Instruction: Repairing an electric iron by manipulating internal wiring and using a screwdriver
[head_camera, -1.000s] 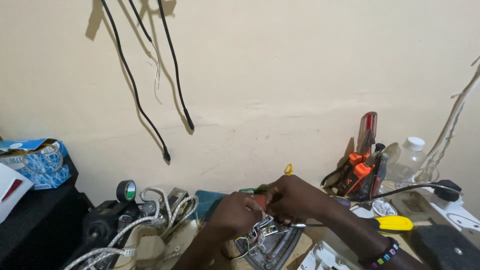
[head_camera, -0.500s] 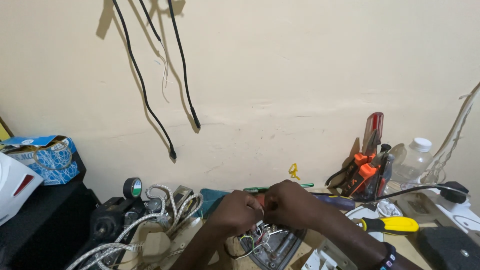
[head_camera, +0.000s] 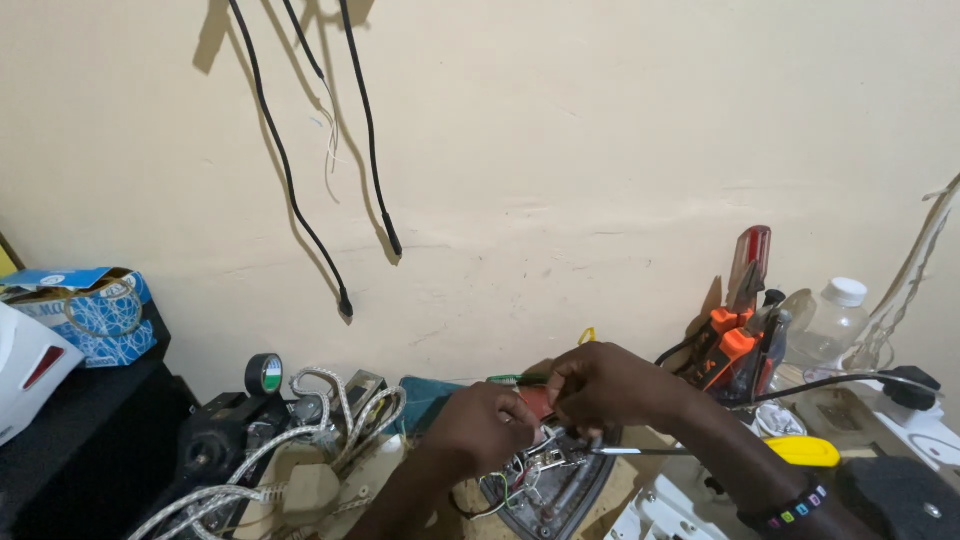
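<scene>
**Asker:** So, what are the fingers doing?

**Describer:** Both hands meet low in the middle of the view. The left hand (head_camera: 490, 420) has its fingertips bunched and pinching down into a cluster of thin wires (head_camera: 525, 470). The right hand (head_camera: 605, 385) is curled shut around something small and reddish; exactly what, I cannot tell.

**Asker:** Where is the thing they work on?

**Describer:** Right beneath the hands, near the bottom edge: an opened clothes iron (head_camera: 550, 495), its metal base showing with its wiring bared. A slim metal rod (head_camera: 625, 451) pokes out to the right, just under the right hand.

**Asker:** How would it handle?

**Describer:** Judging by looks, the metal base is heavy and stiff, safe to steady by its rim. The wires are soft, thin and easily snapped, so they want a light pinch close to their ends.

**Asker:** And further out?

**Describer:** To the left lie a braided white cord (head_camera: 330, 420) and a roll of black tape (head_camera: 264, 374). To the right, a yellow handle (head_camera: 805, 451), orange-handled tools (head_camera: 735, 350) and a clear bottle (head_camera: 835, 320) stand against the cream wall (head_camera: 600, 150), where black cables (head_camera: 290, 200) hang.
</scene>
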